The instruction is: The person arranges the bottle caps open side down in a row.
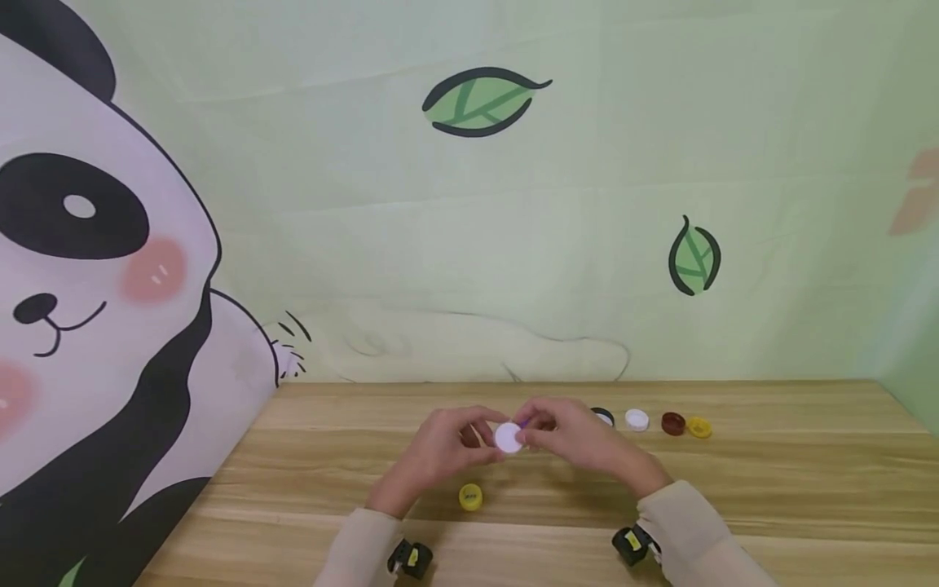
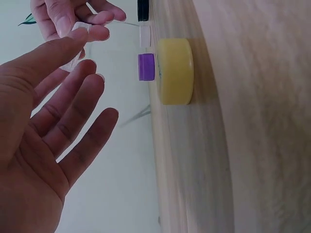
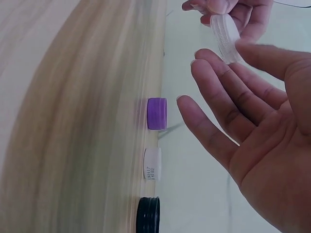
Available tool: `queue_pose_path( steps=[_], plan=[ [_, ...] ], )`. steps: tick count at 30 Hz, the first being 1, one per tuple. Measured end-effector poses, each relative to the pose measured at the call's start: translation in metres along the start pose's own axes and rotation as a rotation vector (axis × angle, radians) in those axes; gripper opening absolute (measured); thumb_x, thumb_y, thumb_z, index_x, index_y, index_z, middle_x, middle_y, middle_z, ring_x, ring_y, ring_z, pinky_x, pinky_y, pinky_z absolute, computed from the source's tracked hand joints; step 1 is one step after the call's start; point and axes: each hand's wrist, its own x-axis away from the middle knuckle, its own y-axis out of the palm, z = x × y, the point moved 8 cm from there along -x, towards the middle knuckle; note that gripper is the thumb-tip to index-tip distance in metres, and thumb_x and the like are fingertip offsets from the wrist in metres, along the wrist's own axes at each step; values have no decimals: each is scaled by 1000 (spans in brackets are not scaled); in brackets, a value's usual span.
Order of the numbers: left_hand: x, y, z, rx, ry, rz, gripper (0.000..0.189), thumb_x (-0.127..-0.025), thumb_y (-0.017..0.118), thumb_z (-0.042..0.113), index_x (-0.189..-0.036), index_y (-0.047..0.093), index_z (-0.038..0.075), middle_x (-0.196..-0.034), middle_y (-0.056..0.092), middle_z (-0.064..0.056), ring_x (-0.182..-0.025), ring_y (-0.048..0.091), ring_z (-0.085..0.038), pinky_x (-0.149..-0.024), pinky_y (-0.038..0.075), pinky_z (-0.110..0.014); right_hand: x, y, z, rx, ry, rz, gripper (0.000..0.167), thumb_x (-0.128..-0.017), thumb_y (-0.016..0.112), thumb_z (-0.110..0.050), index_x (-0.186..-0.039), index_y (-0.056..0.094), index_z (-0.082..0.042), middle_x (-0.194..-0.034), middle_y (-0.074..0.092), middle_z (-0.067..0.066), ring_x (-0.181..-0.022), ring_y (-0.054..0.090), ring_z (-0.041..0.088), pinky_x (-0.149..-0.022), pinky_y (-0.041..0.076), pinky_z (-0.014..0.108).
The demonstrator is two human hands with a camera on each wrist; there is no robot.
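Between both hands, raised a little over the wooden table, is a white bottle cap (image 1: pixel 508 438) with a ridged side (image 3: pixel 224 39). My left hand (image 1: pixel 446 444) pinches it from the left with thumb and fingertips. From the right, my right hand (image 1: pixel 575 432) pinches its edge, the thumb lying on the near face. The other fingers of each hand are spread loosely in the wrist views. A yellow bottle cap (image 1: pixel 470 496) lies on the table below the hands, nearer to me. Behind the hands stands a purple bottle cap (image 3: pixel 157 114), mostly hidden in the head view.
To the right, a row at the back of the table (image 1: pixel 792 465) holds a black cap (image 1: pixel 603 414), another white cap (image 1: pixel 637 420), a dark red cap (image 1: pixel 673 423) and a second yellow cap (image 1: pixel 699 427). A cloth backdrop (image 1: pixel 352 261) with a panda rises behind the table.
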Motion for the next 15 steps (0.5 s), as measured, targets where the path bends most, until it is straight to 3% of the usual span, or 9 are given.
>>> queue_pose_path(
  steps=[6, 15],
  plan=[
    [1, -1, -2, -25, -60, -18, 26, -87, 91, 18, -111, 80, 15, -89, 73, 11, -77, 67, -7, -71, 59, -27, 0, 4, -3, -24, -18, -45, 24, -92, 82, -7, -114, 71, -6, -100, 72, 0, -94, 68, 17, -84, 58, 30],
    [2, 1, -3, -23, -37, -32, 25, -88, 90, 22, -111, 81, 17, -100, 76, 11, -83, 69, -7, -74, 59, -27, 1, 8, -5, -7, -24, -64, 27, -90, 85, -7, -113, 71, -8, -98, 71, 0, -92, 67, 16, -83, 57, 30]
  ],
)
